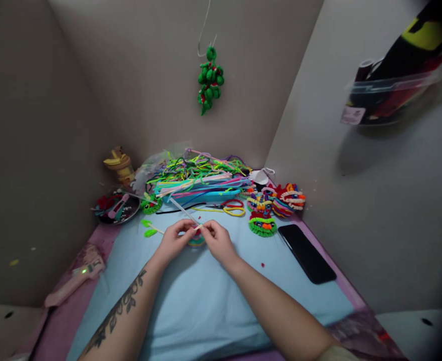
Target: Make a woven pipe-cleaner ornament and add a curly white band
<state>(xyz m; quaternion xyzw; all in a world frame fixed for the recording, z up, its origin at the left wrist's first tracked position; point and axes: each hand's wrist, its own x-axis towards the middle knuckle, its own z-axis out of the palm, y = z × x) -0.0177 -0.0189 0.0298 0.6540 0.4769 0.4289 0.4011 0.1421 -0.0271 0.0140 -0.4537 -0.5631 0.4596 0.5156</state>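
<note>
Over the middle of the cloth, my left hand [175, 239] and my right hand [218, 241] meet, fingertips pinched on a white pipe cleaner [183, 209]. Its long end points up and to the left. Just under the fingertips is a small round piece in teal, yellow and red [196, 242], partly hidden by my hands; I cannot tell whether the pipe cleaner is joined to it. To the left of my left hand lies a pale stem with bright green leaf shapes [150, 232]. Scissors with red and yellow handles [236, 207] lie beyond my hands.
A blue tray [221, 195] heaped with pipe cleaners stands at the back. Several colourful fuzzy figures [263, 225] and a black phone [307, 253] are on the right. A pink glue gun [76, 283] and a dark bowl [133, 210] are on the left.
</note>
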